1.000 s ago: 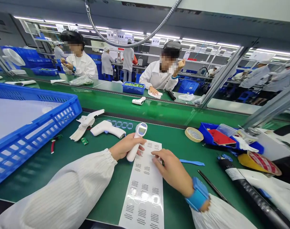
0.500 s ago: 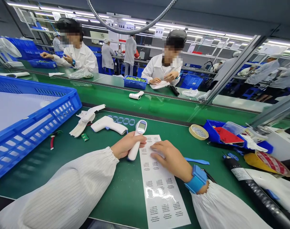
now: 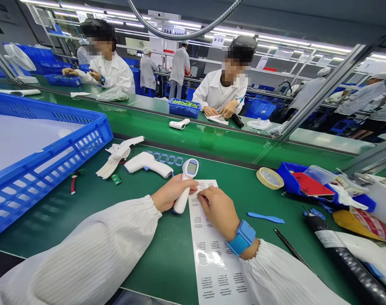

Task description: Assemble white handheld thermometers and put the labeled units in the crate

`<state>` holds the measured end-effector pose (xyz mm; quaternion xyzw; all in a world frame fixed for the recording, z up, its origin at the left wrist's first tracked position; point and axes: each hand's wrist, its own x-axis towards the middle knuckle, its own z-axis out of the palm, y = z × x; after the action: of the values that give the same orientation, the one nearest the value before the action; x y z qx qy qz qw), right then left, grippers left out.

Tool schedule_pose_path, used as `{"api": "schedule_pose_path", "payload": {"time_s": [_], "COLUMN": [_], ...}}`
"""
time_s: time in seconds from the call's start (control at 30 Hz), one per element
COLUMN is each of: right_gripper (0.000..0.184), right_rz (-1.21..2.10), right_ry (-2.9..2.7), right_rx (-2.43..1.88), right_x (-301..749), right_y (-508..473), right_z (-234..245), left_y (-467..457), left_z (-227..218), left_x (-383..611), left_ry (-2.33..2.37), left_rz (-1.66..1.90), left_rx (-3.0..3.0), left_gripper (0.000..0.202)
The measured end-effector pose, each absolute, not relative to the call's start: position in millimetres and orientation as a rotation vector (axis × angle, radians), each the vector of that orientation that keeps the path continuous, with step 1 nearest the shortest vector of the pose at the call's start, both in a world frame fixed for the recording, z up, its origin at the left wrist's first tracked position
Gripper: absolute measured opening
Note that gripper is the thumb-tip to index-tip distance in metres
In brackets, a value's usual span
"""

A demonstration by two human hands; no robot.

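My left hand [image 3: 170,194] is closed round the handle of a white infrared thermometer [image 3: 181,200], its small grey screen facing up. Under my right hand [image 3: 218,207] lies a long white label sheet [image 3: 208,258] printed with small blocks of text. The thumb and fingertips of that hand are pinched together at the sheet's upper left part; whether a label has lifted there is hidden. Another white thermometer [image 3: 148,164] lies beyond my left hand, beside open white casing parts [image 3: 118,156] and a small green circuit board [image 3: 115,179].
A blue crate [image 3: 94,133] stands at the left. On the right are a round tub of small metal parts [image 3: 270,178], a blue bin [image 3: 286,176], a blue pry tool [image 3: 265,217], tweezers [image 3: 292,245] and a black tool [image 3: 342,258]. Co-workers sit across the green belt [image 3: 212,140].
My right hand has drawn its spread fingers into a pinch at the label sheet and turned slightly. The thermometer stays in my left hand. The view has shifted a little.
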<state>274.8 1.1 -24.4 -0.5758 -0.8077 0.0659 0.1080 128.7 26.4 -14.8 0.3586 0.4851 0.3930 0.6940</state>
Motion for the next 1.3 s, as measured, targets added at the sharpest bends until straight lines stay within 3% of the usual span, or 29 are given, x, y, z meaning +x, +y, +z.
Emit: {"api": "schedule_pose_path", "payload": {"time_s": [0.4,0.63,0.77,0.87,0.97,1.3], "right_gripper": [0.017,0.019,0.007,0.023,0.007,0.013], "right_rz": [0.21,0.406,0.518,0.543,0.526,0.522], "right_ry": [-2.399,-2.475,-2.443,-2.367,-2.31,-2.23], "right_rx": [-1.535,-1.223,-1.193,-1.29,-1.343,-1.05], "right_x": [275.1,289.3,287.7,281.0,277.4,302.3], "right_y": [7.6,-5.4,-2.9,3.2,5.3,-24.9], "right_z": [-36.5,-27.5,-22.5,-23.2,-24.6,-5.1], "left_y": [29.4,29.0,29.0,27.6,25.9,24.2], "left_z": [-16.1,-16.3,-15.0,-12.6,-10.8,-8.7], "left_x": [128.3,127.4,128.1,128.4,128.3,127.3], "left_ry": [1.084,1.064,1.033,0.992,0.994,1.035], "left_rz": [0.874,0.874,0.877,0.863,0.849,0.84], "left_rx": [0.801,0.793,0.79,0.807,0.824,0.889], "left_gripper": [0.022,0.021,0.019,0.018,0.019,0.021]}}
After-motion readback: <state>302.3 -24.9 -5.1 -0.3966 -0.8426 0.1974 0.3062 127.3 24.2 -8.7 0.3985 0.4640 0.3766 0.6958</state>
